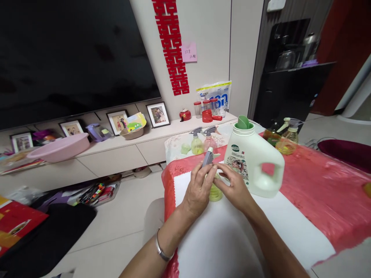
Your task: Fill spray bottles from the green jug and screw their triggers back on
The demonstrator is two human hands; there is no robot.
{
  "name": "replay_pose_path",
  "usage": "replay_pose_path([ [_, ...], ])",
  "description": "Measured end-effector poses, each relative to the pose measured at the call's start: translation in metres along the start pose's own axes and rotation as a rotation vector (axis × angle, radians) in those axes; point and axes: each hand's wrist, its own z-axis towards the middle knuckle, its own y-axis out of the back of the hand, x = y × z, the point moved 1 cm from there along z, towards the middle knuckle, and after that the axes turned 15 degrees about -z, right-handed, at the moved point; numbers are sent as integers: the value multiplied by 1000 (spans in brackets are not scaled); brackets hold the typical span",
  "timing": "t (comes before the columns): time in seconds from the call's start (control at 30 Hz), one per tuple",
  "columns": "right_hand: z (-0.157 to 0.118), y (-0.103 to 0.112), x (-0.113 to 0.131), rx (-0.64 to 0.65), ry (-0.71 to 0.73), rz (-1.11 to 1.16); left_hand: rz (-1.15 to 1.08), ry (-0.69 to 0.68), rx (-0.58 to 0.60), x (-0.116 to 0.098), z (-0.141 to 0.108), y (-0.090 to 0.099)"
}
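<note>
A small spray bottle with yellow-green liquid and a grey trigger head stands on white paper in front of me. My left hand wraps round the trigger head and neck from the left, fingers closed. My right hand reaches in from the right, with its thumb and fingertips pinched at the bottle's neck. The neck itself is mostly hidden behind my fingers. Just right of my hands stands a large pale-green detergent jug with its mouth uncapped and a green piece sticking up from it.
Two more spray bottles, yellow and pink, stand behind. Others are at the back right on the red table cover. A TV cabinet holds framed photos, a pink basin and red-lidded jars.
</note>
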Motion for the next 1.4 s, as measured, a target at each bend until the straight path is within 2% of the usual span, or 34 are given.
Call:
replay_pose_path([
  [0.2, 14, -13, 3, 53, -7, 136, -89, 47, -5, 4, 5, 3],
  [0.3, 16, -17, -2, 57, -29, 192, -141, 176, -98, 5, 2, 0],
  [0.37, 16, -21, -7, 52, -54, 229, -195, 365, -228, 5, -4, -6],
  [0.47, 13, -27, -16, 35, -92, 278, -402, 767, -402, 2, -15, -18],
  [0.53, 11, -30, -20, 26, -108, 307, -557, 990, -434, -3, -22, -26],
  [0.6, 8, -32, -22, 12, -122, 326, -662, 1078, -403, -10, -27, -33],
  [0.7, 6, -33, -23, -27, -140, 326, -712, 1037, -334, -19, -29, -39],
  [0.8, 4, -33, -22, -54, -139, 322, -700, 1018, -316, -22, -29, -43],
  [0.9, 4, -33, -18, -57, -139, 346, -681, 1037, -328, -22, -28, -46],
  [1.13, 2, -34, -18, -23, -136, 412, -712, 985, -356, -19, -33, -49],
  [1.4, 1, -34, -17, -98, -66, 344, -778, 964, -415, -21, -33, -47],
])
